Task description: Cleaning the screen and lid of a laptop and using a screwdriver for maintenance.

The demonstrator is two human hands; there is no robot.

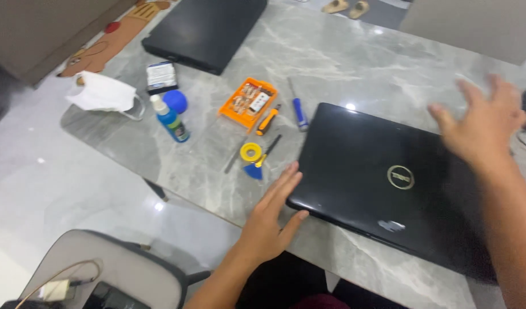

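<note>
Hands both spread open: left hand [269, 220] flat vs the closed black laptop's [389, 183] near-left edge, right hand [483, 123] blurred above its far-right corner. Laptop lay on grey marble tabletop [331, 63], beside screwdrivers [267, 121] & yellow tape roll [251, 152]. Best: even push, both sides, no scraping.

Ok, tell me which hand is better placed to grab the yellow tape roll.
Left, probably. The left hand rests at the closed black laptop's near-left corner, just below the yellow tape roll. The right hand is over the laptop's far right side, with the laptop's width between.
</note>
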